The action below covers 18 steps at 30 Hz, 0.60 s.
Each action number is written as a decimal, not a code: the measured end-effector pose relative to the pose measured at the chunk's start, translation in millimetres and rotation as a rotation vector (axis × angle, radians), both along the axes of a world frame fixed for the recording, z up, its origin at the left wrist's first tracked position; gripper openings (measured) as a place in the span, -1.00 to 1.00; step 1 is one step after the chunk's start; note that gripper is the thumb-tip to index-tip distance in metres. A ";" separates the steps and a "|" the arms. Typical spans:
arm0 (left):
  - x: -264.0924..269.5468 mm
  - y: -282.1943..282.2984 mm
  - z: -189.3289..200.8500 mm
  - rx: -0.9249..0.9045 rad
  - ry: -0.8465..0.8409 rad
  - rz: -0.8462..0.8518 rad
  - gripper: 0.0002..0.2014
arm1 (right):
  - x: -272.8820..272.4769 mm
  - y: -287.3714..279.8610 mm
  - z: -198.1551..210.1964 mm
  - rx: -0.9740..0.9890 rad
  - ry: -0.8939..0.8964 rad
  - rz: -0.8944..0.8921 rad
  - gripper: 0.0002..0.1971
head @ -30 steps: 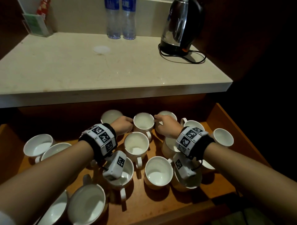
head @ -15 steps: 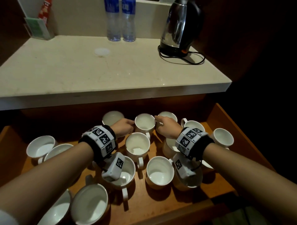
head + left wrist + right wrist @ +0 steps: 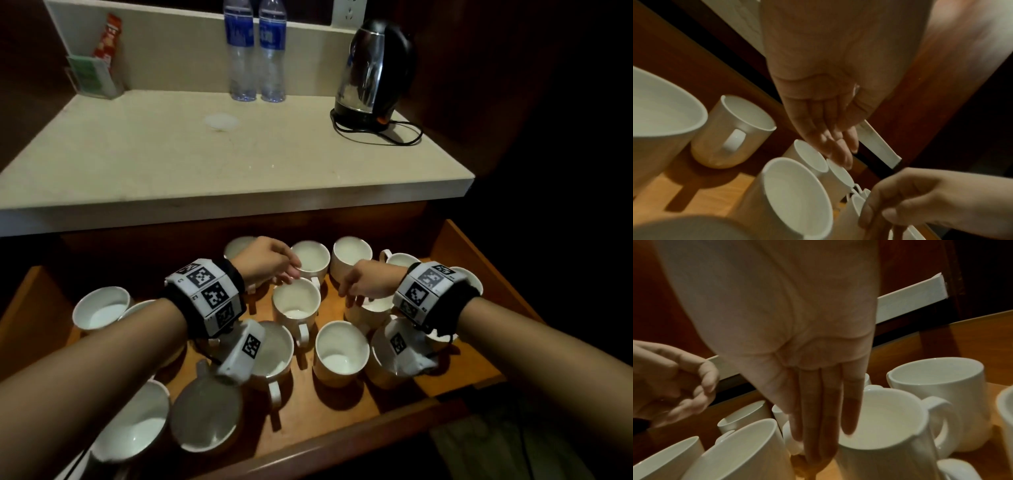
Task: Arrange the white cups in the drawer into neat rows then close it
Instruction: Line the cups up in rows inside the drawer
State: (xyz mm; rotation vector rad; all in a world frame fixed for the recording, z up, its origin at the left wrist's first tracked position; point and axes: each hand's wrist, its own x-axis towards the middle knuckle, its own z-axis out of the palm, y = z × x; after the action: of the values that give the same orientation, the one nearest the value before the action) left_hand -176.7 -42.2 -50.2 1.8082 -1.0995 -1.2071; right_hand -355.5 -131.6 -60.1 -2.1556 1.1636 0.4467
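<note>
Several white cups stand loosely scattered in the open wooden drawer (image 3: 342, 425). My left hand (image 3: 291, 270) hovers with relaxed fingers between a back-row cup (image 3: 313, 257) and a middle cup (image 3: 296, 301), holding nothing. In the left wrist view the left hand (image 3: 840, 151) has straight fingers just above small back-row cups (image 3: 812, 155). My right hand (image 3: 349, 294) hangs over another cup (image 3: 371, 310). In the right wrist view its straight fingers (image 3: 822, 426) point down beside that cup's rim (image 3: 890, 418), gripping nothing. A second back-row cup (image 3: 352, 251) stands free between the hands.
A pale countertop (image 3: 205, 164) overhangs the drawer's back. On it stand a kettle (image 3: 373, 72) with its cord, two water bottles (image 3: 255, 51) and a leaflet holder (image 3: 92, 78). The drawer's right wall (image 3: 479, 267) rises beside the rightmost cups.
Both hands have let go of the back-row cup they flanked and drawn back toward me. The right hand now hangs over a second-row cup.
</note>
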 end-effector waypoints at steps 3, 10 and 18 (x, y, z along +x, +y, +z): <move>-14.8 9.6 1.7 0.097 -0.005 -0.195 -0.74 | -7.8 9.5 0.1 0.015 0.051 -0.009 -0.73; -40.6 29.3 -10.9 0.225 -0.094 -0.441 -0.78 | -22.5 29.3 -4.4 -0.034 0.124 0.038 -0.70; -53.2 41.2 -20.1 0.350 -0.120 -0.501 -0.69 | -23.6 31.2 -7.0 -0.097 0.153 0.132 -0.70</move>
State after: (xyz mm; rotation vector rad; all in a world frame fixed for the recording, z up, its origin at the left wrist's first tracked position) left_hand -229.9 -1.0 -70.3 1.9435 -1.5510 -1.6837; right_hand -379.1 -100.4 -67.0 -2.3257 1.1494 0.6344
